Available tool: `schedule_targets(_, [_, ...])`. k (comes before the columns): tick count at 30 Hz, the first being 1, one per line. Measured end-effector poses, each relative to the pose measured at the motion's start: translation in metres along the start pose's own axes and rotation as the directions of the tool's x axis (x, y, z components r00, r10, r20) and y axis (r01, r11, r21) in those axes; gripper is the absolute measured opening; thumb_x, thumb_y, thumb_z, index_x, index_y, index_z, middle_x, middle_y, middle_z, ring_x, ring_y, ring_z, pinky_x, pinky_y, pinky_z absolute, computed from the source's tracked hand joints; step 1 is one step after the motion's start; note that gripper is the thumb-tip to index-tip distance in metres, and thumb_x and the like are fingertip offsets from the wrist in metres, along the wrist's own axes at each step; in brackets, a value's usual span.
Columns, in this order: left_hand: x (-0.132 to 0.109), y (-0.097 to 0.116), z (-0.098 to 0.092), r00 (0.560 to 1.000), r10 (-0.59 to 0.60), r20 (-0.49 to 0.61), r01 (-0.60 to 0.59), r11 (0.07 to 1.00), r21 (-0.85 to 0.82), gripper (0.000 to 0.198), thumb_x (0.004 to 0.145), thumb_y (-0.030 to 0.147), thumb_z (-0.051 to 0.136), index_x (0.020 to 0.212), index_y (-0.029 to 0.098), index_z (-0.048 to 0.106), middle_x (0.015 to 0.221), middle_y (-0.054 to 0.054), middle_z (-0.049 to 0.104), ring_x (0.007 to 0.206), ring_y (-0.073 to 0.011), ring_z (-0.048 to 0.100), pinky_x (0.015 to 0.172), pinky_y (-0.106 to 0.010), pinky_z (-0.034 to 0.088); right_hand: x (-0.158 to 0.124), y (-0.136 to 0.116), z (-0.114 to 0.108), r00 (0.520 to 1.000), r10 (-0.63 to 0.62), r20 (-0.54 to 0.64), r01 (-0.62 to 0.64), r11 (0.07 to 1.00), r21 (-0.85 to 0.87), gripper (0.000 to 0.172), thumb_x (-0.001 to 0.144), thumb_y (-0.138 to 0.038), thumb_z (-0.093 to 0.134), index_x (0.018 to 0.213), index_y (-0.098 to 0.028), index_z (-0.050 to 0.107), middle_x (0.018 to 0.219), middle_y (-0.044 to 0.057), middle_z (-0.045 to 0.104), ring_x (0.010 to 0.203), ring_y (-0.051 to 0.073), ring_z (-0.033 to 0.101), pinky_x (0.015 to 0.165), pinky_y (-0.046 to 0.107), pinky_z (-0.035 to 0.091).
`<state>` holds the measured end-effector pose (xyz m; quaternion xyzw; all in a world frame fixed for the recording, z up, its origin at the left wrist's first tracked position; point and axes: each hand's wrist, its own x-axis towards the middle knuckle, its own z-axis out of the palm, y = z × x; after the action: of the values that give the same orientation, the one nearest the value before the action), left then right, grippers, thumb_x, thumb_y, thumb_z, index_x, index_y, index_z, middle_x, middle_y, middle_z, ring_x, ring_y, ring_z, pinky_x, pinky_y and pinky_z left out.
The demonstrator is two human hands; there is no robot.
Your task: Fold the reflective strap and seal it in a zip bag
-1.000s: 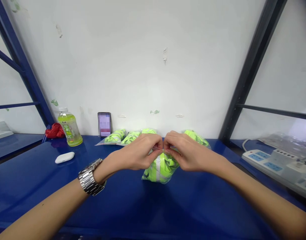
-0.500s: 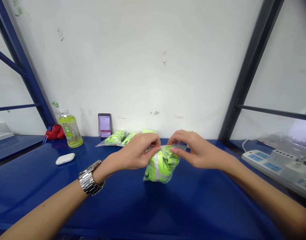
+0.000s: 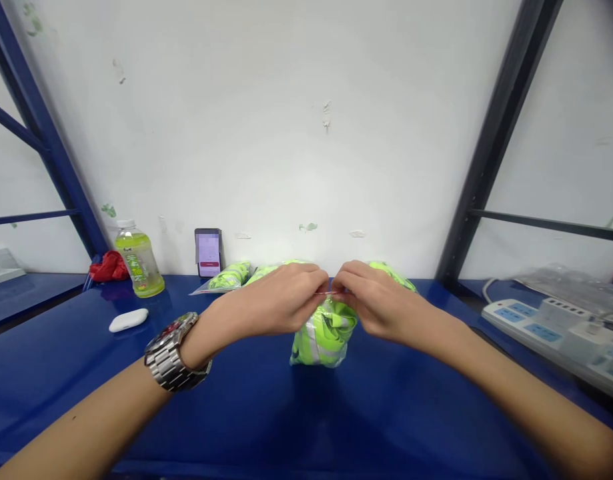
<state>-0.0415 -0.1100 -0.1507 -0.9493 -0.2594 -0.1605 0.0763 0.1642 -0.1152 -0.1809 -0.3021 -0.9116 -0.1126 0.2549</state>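
A clear zip bag stuffed with a folded neon-yellow reflective vest stands in front of me on the blue table. My left hand, with a steel watch at its wrist, pinches the bag's top edge. Close beside it, my right hand is closed on the same edge, its fingers bent round the reddish zip line. The fingertips of both hands nearly meet above the bag and cover much of its opening.
Along the wall lie more bagged yellow vests, partly hidden by my hands, and a phone leans there. To the left are a drink bottle, a white earbud case and red cloth. Power strips lie at right.
My right hand has moved left along the bag's top edge, towards my left hand, and its fingers have closed. A bagged vest behind it now shows more.
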Motion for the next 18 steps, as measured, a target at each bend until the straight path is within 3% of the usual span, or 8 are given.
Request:
schedule_targets(9, [0.003,-0.002,0.003,0.999,0.032,0.029,-0.031,0.999,-0.039,0.017,0.093,0.018,0.039,0.077,0.017,0.044,0.073,-0.002,0.053,0.062,-0.0124,0.044,0.06,-0.029,0.035,-0.004,-0.003,0.0,0.999,0.005,0.033,-0.001,0.994,-0.11,0.02,0.084,0.0,0.037,0.082,-0.016,0.048,0.083,0.008,0.049,0.074,0.019,0.044,0.064,0.031,0.039])
schedule_targets(18, [-0.003,-0.008,0.014,0.999,0.023,-0.022,-0.023,1.0,0.016,0.013,0.091,0.01,0.038,0.082,0.016,0.045,0.079,-0.004,0.053,0.066,-0.0136,0.045,0.059,-0.028,0.034,-0.003,-0.005,0.003,0.998,-0.059,-0.002,0.057,0.98,-0.19,0.021,0.087,-0.001,0.036,0.084,-0.013,0.054,0.082,0.01,0.05,0.075,0.02,0.044,0.064,0.032,0.039])
